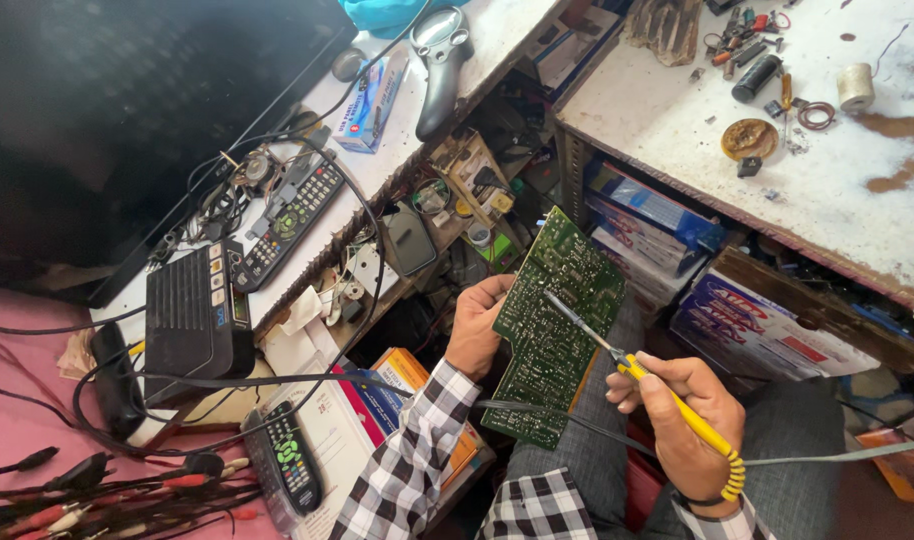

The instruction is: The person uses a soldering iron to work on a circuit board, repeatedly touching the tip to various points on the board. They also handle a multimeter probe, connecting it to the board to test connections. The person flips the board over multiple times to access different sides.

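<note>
We've got green circuit board [552,330] at frame centre, left hand [474,325] pinching its left edge. Right hand [682,420] lower right, fingers closed round yellow-handled soldering iron [632,368], tip touching board.

Left hand [474,325] holds a green circuit board [555,325]; right hand [682,415] presses a yellow-handled soldering iron [637,370] onto it

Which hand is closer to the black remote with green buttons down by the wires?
The left hand. It grips the green circuit board's edge, closer to the remote. The right hand, holding the yellow soldering iron, is beyond the board.
</note>
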